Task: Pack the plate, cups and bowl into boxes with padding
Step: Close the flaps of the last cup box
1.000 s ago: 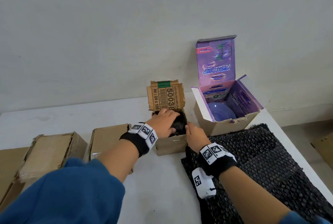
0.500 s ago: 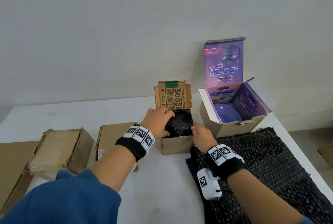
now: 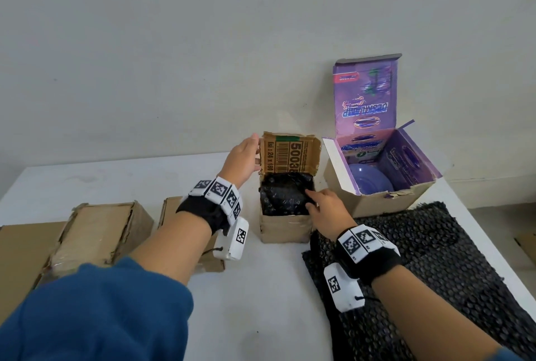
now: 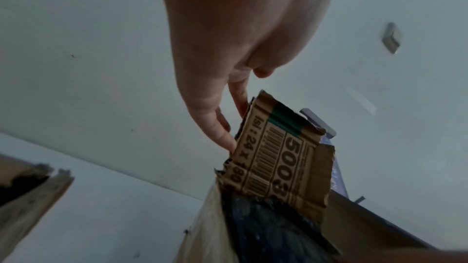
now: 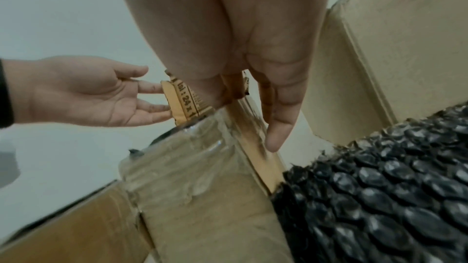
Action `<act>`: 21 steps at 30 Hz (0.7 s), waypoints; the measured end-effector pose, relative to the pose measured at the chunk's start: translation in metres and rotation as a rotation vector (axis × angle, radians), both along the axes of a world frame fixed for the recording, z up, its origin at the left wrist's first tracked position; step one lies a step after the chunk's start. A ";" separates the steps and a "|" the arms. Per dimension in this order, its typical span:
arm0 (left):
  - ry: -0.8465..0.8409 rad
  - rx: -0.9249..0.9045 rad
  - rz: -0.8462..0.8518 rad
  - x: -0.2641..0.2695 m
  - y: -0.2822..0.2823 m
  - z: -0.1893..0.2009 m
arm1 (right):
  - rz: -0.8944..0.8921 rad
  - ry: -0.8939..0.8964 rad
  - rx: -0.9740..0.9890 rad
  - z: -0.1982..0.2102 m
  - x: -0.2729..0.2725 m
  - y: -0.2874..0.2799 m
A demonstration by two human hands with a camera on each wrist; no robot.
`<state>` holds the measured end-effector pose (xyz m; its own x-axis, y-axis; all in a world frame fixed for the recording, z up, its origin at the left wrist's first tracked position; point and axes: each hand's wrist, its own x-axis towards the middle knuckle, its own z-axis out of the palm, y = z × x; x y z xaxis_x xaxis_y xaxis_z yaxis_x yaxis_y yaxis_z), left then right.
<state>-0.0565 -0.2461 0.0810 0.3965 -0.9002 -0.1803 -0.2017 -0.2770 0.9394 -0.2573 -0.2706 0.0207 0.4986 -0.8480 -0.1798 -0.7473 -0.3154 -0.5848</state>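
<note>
Contents of small brown box (image 3: pixel 285 227) concealed under black bubble wrap (image 3: pixel 285 196). Purple dish (image 3: pixel 369 182) half hidden by purple box (image 3: pixel 391 201) wall. Flat cardboard (image 3: pixel 17 259) cropped at left edge.

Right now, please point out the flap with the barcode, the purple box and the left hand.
flap with the barcode (image 3: pixel 291 153), head view, on its printed face
purple box (image 3: pixel 365 96), head view, on the raised lid
left hand (image 3: pixel 241 162), head view, back of the hand
</note>
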 end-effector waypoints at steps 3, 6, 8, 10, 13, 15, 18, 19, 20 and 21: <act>0.031 -0.047 0.026 -0.007 0.020 0.002 | -0.139 -0.216 -0.078 0.011 -0.003 0.001; -0.009 -0.048 0.043 -0.012 0.036 -0.003 | -0.288 -0.516 -0.035 0.023 -0.002 0.005; 0.004 -0.028 0.038 -0.014 0.042 -0.005 | -0.304 -0.552 0.024 0.028 0.001 0.004; 0.078 -0.005 0.025 -0.016 0.042 -0.005 | -0.301 -0.557 0.141 0.030 0.005 -0.002; 0.170 0.034 0.023 -0.017 0.035 0.000 | -0.321 -0.556 0.291 0.034 0.011 -0.014; 0.169 0.070 0.020 -0.016 0.030 0.002 | -0.307 -0.530 0.293 0.040 0.012 -0.018; 0.122 0.100 -0.023 -0.014 0.027 0.004 | -0.261 -0.441 0.251 0.046 0.016 -0.018; 0.119 0.100 -0.030 -0.014 0.026 0.004 | -0.261 -0.428 0.242 0.048 0.018 -0.017; 0.120 0.096 -0.031 -0.014 0.026 0.004 | -0.261 -0.430 0.238 0.047 0.019 -0.018; 0.119 0.091 -0.034 -0.014 0.026 0.002 | -0.256 -0.439 0.244 0.046 0.020 -0.019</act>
<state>-0.0703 -0.2204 0.0835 0.3372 -0.8903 -0.3059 -0.1006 -0.3572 0.9286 -0.2378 -0.2891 0.0664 0.3544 -0.9117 -0.2080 -0.4521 0.0276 -0.8915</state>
